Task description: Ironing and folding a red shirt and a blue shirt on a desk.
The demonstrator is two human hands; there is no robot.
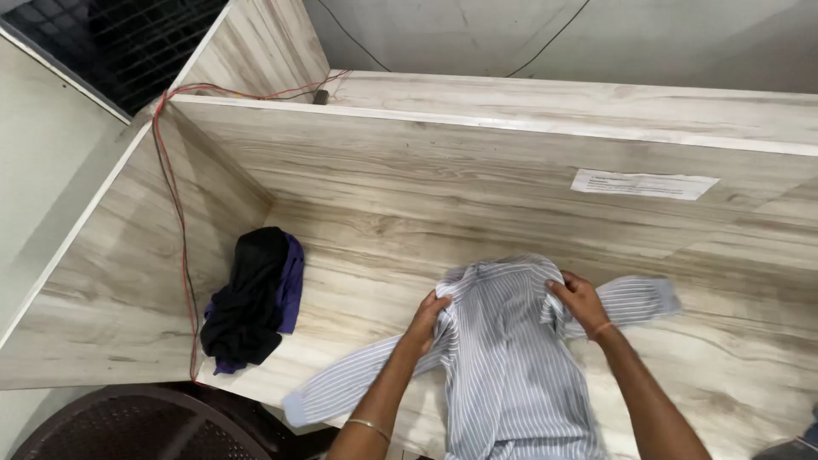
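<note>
Shirt [511, 358] lies on wood-grain desk [366, 255] between partition walls [426, 162].

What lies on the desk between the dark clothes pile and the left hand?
In the head view, only bare desk lies between the dark clothes pile and the left hand, which grips the striped shirt.

You face a pale wood-grain desk [358, 255] with partition walls [443, 162]. At eleven o'clock sits a dark window grille [128, 43] — at seven, a brown chair [136, 430].
</note>
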